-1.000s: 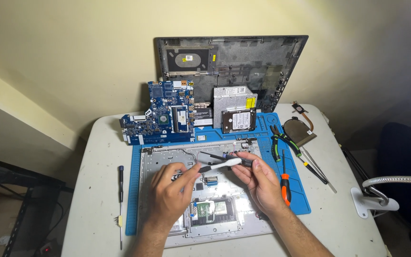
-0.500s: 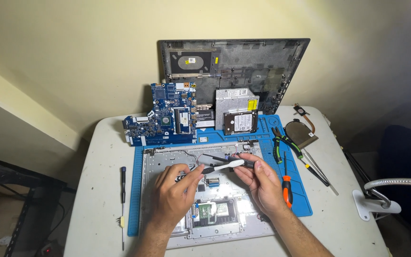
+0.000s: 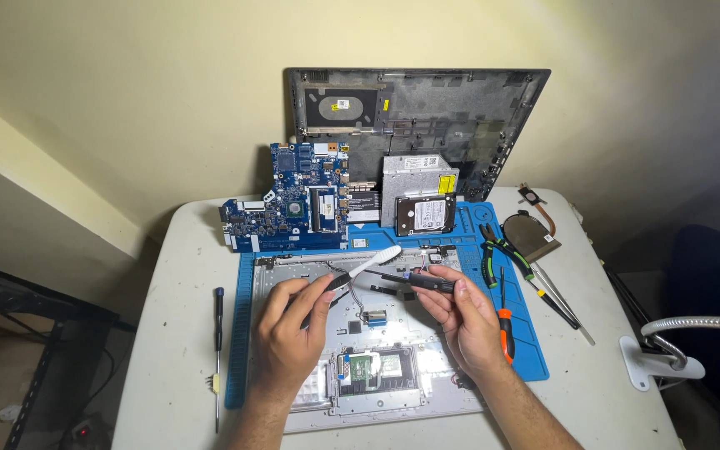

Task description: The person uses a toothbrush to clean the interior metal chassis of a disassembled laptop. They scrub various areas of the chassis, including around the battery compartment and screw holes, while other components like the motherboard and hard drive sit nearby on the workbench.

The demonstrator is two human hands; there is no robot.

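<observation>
Near the left edge of the white table [image 3: 168, 275] lies a thin screwdriver [image 3: 218, 333], just beside the blue mat [image 3: 535, 350]. On the mat sits the open laptop shell [image 3: 293, 275], grey and flat. The left hand [image 3: 285, 337] is above it; its fingers pinch the dark handle of a white-headed brush [image 3: 368, 265], which points up and to the right. The right hand [image 3: 464, 321] pinches a small dark part [image 3: 427, 283] between thumb and fingertips, near the middle of the shell, with thin wires hanging from it. This part looks light and rigid but fragile, I think; better to hold it by its ends, not by the wires. At the mat's right edge lie green pliers [image 3: 497, 250] and an orange screwdriver [image 3: 506, 325].
</observation>
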